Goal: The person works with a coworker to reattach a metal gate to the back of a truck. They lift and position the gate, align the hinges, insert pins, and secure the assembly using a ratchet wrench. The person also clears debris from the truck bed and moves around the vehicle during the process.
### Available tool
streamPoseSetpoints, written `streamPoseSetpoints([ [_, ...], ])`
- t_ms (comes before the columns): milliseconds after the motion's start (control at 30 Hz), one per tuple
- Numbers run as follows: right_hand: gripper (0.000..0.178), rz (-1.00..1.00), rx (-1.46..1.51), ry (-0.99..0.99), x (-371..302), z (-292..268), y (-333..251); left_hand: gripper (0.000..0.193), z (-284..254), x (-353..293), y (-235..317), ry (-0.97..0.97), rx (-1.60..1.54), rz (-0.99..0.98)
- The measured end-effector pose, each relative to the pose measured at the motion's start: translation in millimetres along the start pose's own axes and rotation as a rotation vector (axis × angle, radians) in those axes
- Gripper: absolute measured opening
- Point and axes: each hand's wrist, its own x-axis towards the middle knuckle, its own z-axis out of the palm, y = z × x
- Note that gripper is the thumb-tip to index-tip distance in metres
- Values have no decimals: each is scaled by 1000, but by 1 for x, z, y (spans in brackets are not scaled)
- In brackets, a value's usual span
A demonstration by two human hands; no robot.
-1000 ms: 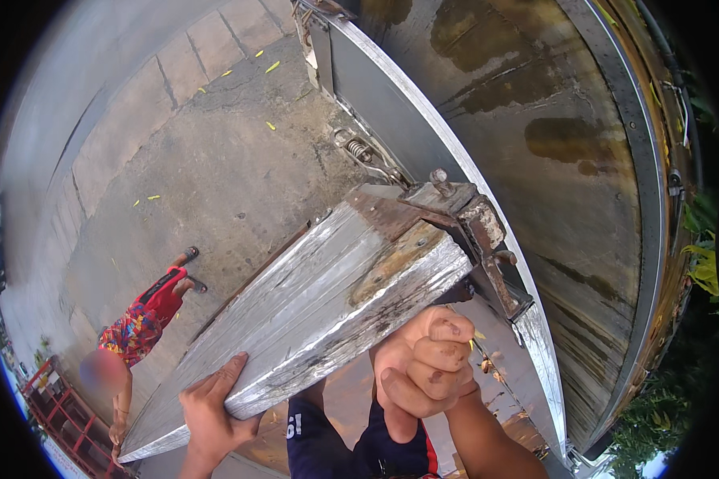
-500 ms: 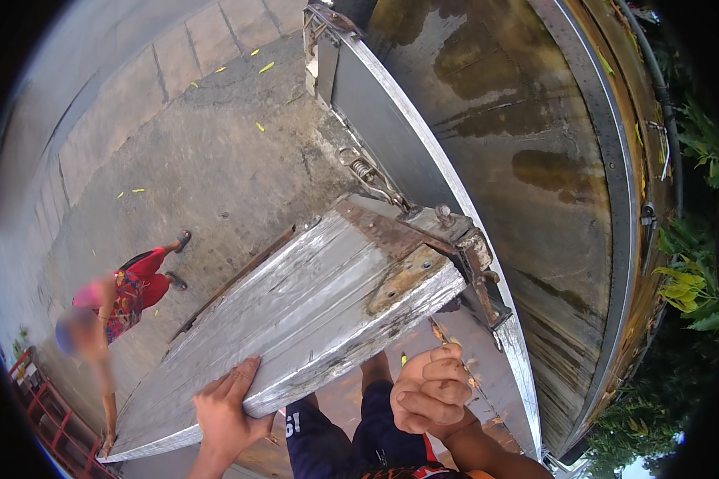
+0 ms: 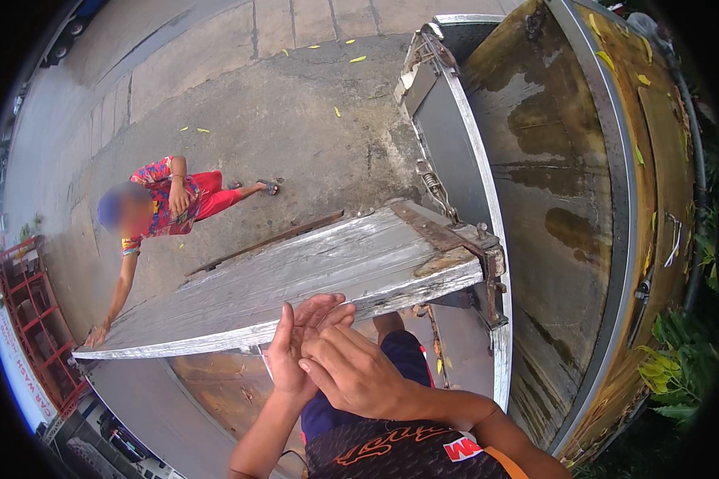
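Change noted: both hands are now off the weathered grey wooden tailgate panel (image 3: pixel 295 287); half a second ago the left hand pressed its near edge and the right hand was clenched beside it. The panel lies lower and flatter than before, hinged at its 3 o'clock end, so it seems to hold without the wearer's support.

- Rusty metal truck bed (image 3: pixel 567 199), wet in patches, fills 1 to 4 o'clock; scattered yellow leaves on its rim.
- Cracked concrete pavement (image 3: pixel 216 104), 10 to 12 o'clock, with a few fallen leaves.
- Tailgate panel, centre, running from 8 to 3 o'clock; rusty iron hinge strap and latch (image 3: pixel 475 255) at its right end.
- Second person in a patterned red shirt (image 3: pixel 164 203), 9 o'clock, one hand resting on the panel's far left corner.
- Red metal rack (image 3: pixel 32 319), 8 o'clock, at the rim.
- Left hand (image 3: pixel 295 351), 6 o'clock: open, palm upright, grasping nothing.
- Right hand (image 3: pixel 355 371): loosely curled, fingers laid against the left palm, empty.
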Motion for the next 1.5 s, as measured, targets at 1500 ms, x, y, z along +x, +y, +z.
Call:
streamPoseSetpoints([
  [1500, 29, 207, -264, 553, -72, 6, 35, 37, -63, 63, 15, -100, 1247, 553],
])
